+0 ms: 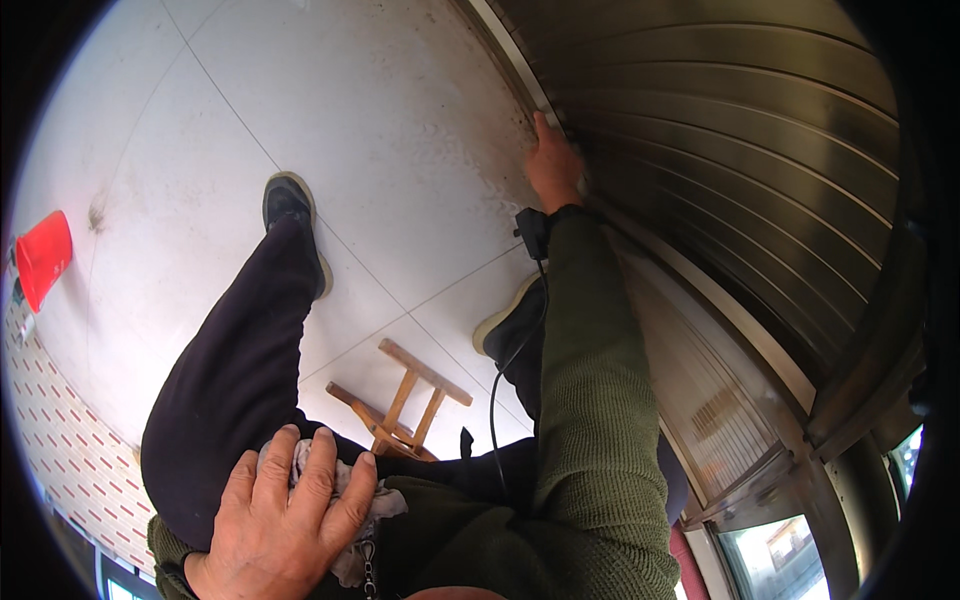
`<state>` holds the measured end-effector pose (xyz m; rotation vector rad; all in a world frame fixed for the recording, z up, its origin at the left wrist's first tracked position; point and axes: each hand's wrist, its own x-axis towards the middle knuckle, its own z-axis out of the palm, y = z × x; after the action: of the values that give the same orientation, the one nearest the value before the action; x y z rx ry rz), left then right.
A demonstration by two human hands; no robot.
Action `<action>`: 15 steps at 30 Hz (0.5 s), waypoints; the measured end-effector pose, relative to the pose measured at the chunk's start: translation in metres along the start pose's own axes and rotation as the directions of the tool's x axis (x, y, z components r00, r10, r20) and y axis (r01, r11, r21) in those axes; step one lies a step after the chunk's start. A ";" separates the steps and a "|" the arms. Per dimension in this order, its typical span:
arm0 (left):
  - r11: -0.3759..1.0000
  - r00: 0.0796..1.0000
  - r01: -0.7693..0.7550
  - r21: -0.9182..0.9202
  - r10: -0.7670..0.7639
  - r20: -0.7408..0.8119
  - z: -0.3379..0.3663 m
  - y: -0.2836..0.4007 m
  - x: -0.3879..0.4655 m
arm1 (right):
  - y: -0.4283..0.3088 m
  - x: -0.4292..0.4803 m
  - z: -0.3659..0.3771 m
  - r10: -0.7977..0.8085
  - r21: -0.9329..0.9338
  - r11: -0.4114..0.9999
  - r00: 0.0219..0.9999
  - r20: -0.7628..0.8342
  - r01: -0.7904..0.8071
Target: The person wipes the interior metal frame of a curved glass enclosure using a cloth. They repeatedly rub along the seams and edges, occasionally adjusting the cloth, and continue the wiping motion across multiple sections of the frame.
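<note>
My left hand lies over a crumpled pale cloth at my lap, with its fingers curled on it. Stretched forward, my right hand touches the light metal strip along the foot of a ribbed metal panel. Its index finger points along the strip. The other fingers and the palm are hidden, so whether it holds anything does not show. On the right wrist sits a black strap with a small black device, and a black cable runs from it towards my waist.
Between my legs stands a wooden folding stool. A red bucket is at the far left, by a mat with red dashes. Pale floor tiles bear wet-looking marks near the panel. Glass and metal framing is at lower right.
</note>
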<state>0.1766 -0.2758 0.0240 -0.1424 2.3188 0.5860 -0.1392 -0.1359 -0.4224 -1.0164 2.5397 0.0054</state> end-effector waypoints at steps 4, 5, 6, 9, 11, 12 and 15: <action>1.000 1.000 0.001 0.000 -0.001 0.009 0.000 0.001 0.001 | 0.009 -0.004 -0.002 -0.052 -0.056 0.997 0.998 0.030 0.054; 1.000 1.000 0.002 -0.002 -0.002 0.008 0.000 0.001 0.001 | 0.011 -0.007 -0.002 -0.060 -0.059 0.996 0.997 0.039 0.063; 1.000 1.000 0.003 -0.005 -0.003 0.007 0.000 0.001 0.001 | 0.013 -0.009 -0.002 -0.074 -0.064 0.995 0.997 0.034 0.076; 1.000 1.000 0.008 -0.005 -0.008 0.007 0.001 0.001 0.001 | 0.016 -0.016 -0.003 -0.108 -0.068 0.992 0.994 -0.024 0.106; 1.000 1.000 0.013 -0.004 -0.013 0.005 0.001 0.001 0.001 | 0.014 -0.017 -0.004 -0.126 -0.051 0.991 0.991 -0.036 0.124; 1.000 1.000 0.015 -0.005 -0.015 0.005 0.001 0.002 0.001 | 0.012 -0.016 -0.006 -0.104 -0.054 0.993 0.995 -0.006 0.104; 1.000 1.000 0.012 -0.008 -0.012 0.005 0.001 0.002 0.001 | 0.006 -0.011 -0.010 -0.089 -0.023 0.996 0.996 0.022 0.090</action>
<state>0.1755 -0.2737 0.0234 -0.1587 2.3099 0.5884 -0.1397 -0.1258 -0.4100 -1.1326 2.4788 0.0219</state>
